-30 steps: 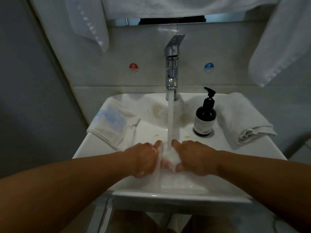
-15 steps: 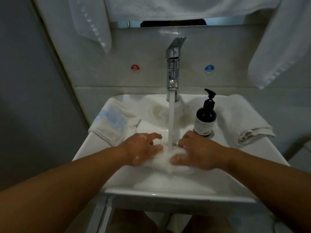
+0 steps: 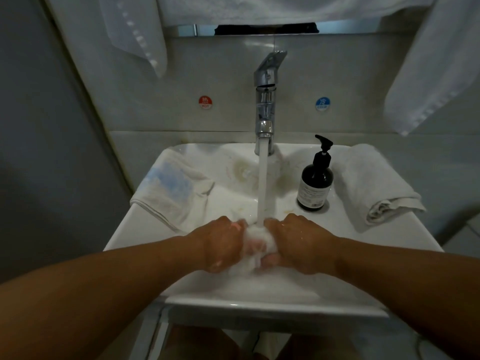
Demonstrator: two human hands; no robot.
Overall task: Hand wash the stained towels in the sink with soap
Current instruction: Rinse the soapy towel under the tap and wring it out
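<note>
A small white wet towel [image 3: 255, 242] is bunched between my two hands over the white sink [image 3: 130, 227], right under the running water from the chrome tap [image 3: 266, 105]. My left hand [image 3: 223, 242] grips its left side and my right hand [image 3: 298, 242] grips its right side, fingers curled round the cloth. A white towel with a blue stain [image 3: 171, 188] lies over the sink's left rim. A rolled white towel [image 3: 371, 183] lies on the right rim. A dark pump soap bottle [image 3: 314, 183] stands beside it.
White towels hang above at the left [image 3: 137, 35] and the right [image 3: 436, 68]. Red hot [image 3: 205, 102] and blue cold [image 3: 322, 103] stickers mark the tiled wall behind the tap. A grey wall closes in on the left.
Half a second ago my hands lay flatter and apart on the towel in the basin; now they have closed together and squeeze it into a bunch under the stream.
</note>
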